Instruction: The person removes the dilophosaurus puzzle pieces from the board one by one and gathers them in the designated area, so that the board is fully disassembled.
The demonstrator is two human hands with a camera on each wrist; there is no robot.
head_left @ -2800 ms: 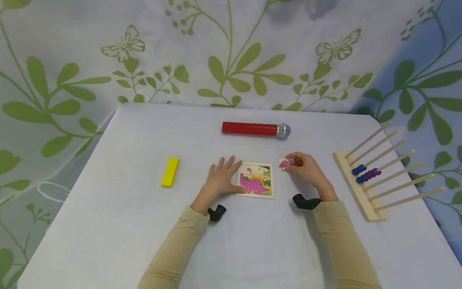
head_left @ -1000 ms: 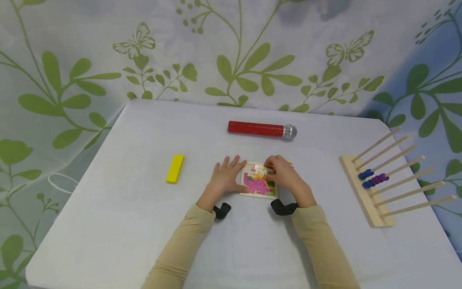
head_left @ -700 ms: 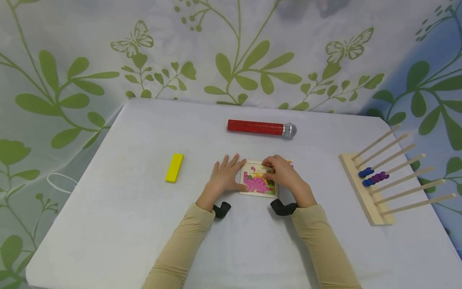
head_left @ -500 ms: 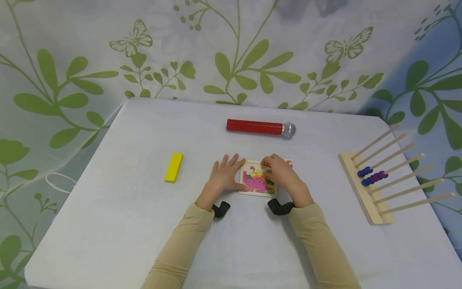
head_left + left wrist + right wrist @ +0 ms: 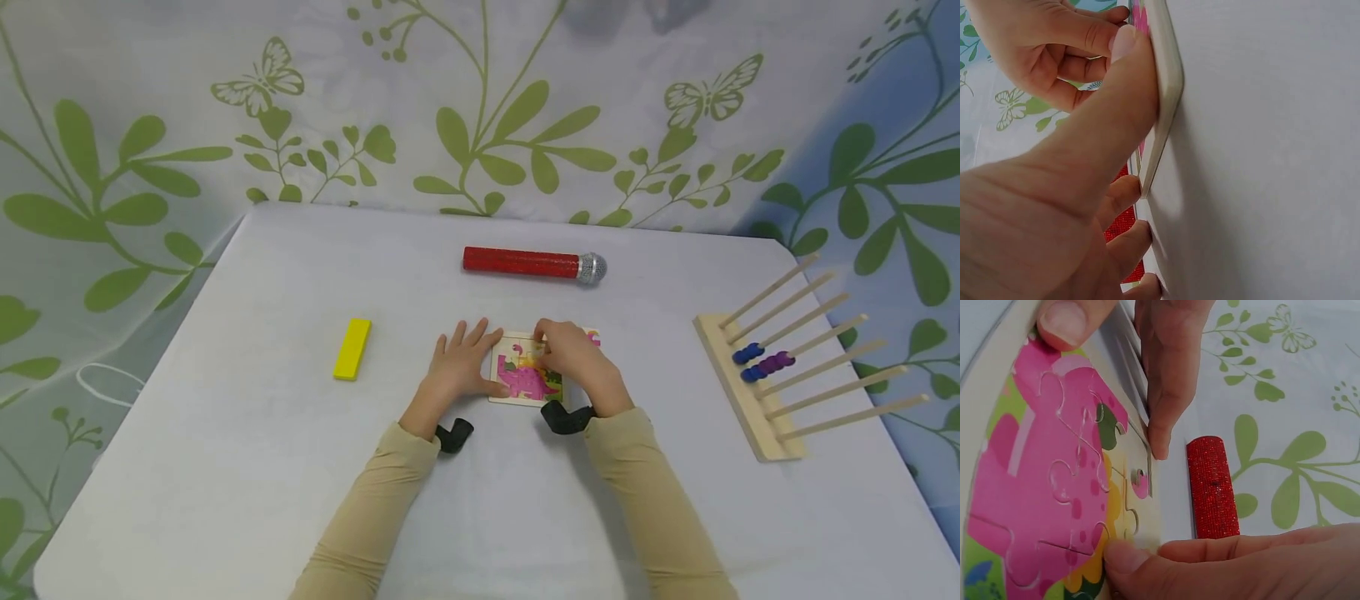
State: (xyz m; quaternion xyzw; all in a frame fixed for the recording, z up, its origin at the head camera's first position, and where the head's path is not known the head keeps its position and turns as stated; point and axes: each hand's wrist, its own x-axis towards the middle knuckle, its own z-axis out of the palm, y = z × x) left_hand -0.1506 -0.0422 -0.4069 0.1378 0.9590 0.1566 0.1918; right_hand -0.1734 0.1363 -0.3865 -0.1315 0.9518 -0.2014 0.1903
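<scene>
A small square dinosaur puzzle (image 5: 528,385) in a pale wooden frame lies at mid-table. My left hand (image 5: 459,363) rests at its left side with fingers spread, the thumb laid over the frame's near-left corner. From the right, my right hand (image 5: 573,354) reaches over the puzzle's upper right part, fingers curled. Its thumb (image 5: 1125,556) presses on the picture and the index finger is at the far edge, pinching a puzzle piece that is mostly hidden beneath them. Another loose pink-and-white puzzle piece (image 5: 595,336) shows just beyond the right hand.
A red toy microphone (image 5: 532,263) lies behind the puzzle. The yellow block (image 5: 352,350) is off to the left. At the right stands a wooden peg rack (image 5: 750,392) with blue and purple beads (image 5: 765,363) on its rods. Patterned cloth (image 5: 480,108) hangs behind the table.
My right hand has left the spot by the loose piece and come left onto the puzzle, then shifted slightly further left. My left hand has stayed at the frame.
</scene>
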